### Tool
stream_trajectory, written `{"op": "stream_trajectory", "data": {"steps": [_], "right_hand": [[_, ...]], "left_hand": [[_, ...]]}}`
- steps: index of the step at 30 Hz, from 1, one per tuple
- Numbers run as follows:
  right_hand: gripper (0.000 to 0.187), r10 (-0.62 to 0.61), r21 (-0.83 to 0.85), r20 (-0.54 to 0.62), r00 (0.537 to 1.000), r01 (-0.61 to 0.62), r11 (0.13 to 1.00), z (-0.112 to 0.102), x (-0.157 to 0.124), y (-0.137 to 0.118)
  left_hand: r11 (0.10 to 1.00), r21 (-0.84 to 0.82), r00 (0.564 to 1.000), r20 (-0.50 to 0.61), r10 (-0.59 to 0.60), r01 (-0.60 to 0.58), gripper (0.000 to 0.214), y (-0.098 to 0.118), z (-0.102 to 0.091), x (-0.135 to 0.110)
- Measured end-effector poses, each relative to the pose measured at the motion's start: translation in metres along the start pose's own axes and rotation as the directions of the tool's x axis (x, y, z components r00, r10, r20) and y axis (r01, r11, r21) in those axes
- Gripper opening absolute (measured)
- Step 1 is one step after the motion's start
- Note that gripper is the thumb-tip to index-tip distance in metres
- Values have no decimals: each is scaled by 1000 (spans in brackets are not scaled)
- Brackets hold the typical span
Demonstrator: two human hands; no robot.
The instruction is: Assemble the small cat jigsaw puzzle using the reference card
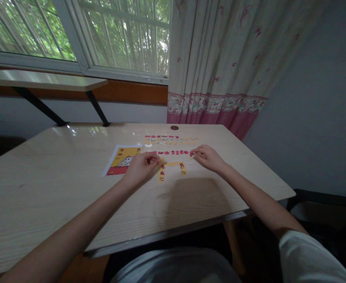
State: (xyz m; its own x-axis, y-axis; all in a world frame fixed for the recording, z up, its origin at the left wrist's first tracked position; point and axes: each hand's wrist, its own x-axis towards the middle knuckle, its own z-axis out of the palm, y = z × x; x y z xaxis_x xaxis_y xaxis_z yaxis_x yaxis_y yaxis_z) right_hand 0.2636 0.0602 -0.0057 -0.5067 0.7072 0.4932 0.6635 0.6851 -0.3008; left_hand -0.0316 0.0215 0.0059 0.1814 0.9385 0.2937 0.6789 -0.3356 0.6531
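Observation:
My left hand is closed in a pinch, with a small yellow jigsaw piece at its fingertips. It sits at the upper left corner of a partly joined yellow puzzle border, which has a top edge and two short sides. My right hand hovers over the right end of a row of red puzzle pieces. Its thumb and forefinger pinch a small dark red and yellow jigsaw piece. Left of the border lies a picture sheet with a white cat on yellow and red, partly covered by my left hand.
Further rows of loose red pieces and yellow pieces lie farther back on the wooden table. A round dark disc sits near the back edge. A raised shelf stands at the left, below the window; a curtain hangs behind.

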Motion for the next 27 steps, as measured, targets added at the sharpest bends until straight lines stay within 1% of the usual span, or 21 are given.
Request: {"op": "stream_trajectory", "data": {"steps": [1, 2, 4, 5, 7, 9, 11, 14, 17, 20, 22, 24, 26, 27], "right_hand": [[20, -29, 2, -44, 999, 29, 1000, 3, 1, -9], [21, -60, -1, -93, 994, 60, 998, 7, 2, -18], [24, -137, -27, -118, 984, 135, 991, 15, 2, -36], [25, -170, -41, -124, 978, 166, 985, 19, 2, -43], [26, -211, -65, -147, 966, 203, 977, 27, 1, -55], [26, -232, -82, -166, 958, 221, 972, 33, 0, -62], [25, -232, -94, -159, 960, 219, 971, 36, -1, -65], [24, -197, -108, -146, 970, 182, 977, 38, -3, -68], [23, -192, -118, -173, 966, 173, 978, 39, -5, -71], [21, -223, -130, -210, 952, 199, 971, 38, -4, -72], [20, -223, -135, -229, 948, 196, 971, 37, -3, -70], [21, -193, -132, -239, 952, 165, 977, 34, -2, -65], [22, -152, -123, -244, 958, 124, 985, 30, -2, -60], [22, -136, -117, -245, 960, 110, 987, 28, -2, -57]], "left_hand": [[988, -139, 997, 28, -65, 68, 16, 4, 3, -1], [957, -257, 991, 69, -117, 131, 14, 8, 6, -2], [881, -413, 972, 151, -182, 230, 12, 14, 11, -3], [849, -456, 962, 183, -203, 266, 12, 17, 13, -4], [800, -513, 950, 210, -233, 310, 11, 21, 15, -6], [780, -543, 949, 215, -229, 311, 9, 23, 16, -7], [786, -548, 956, 213, -200, 286, 8, 24, 16, -8], [807, -538, 965, 220, -145, 244, 10, 24, 18, -10], [802, -549, 966, 224, -128, 234, 10, 24, 22, -12], [794, -562, 965, 238, -113, 232, 11, 22, 27, -13], [814, -542, 969, 230, -93, 207, 13, 19, 27, -13], [875, -459, 979, 191, -72, 154, 16, 14, 23, -12], [953, -293, 987, 157, -24, 70, 19, 7, 15, -12], [980, -197, 987, 159, 10, 22, 20, 4, 10, -12]]}}
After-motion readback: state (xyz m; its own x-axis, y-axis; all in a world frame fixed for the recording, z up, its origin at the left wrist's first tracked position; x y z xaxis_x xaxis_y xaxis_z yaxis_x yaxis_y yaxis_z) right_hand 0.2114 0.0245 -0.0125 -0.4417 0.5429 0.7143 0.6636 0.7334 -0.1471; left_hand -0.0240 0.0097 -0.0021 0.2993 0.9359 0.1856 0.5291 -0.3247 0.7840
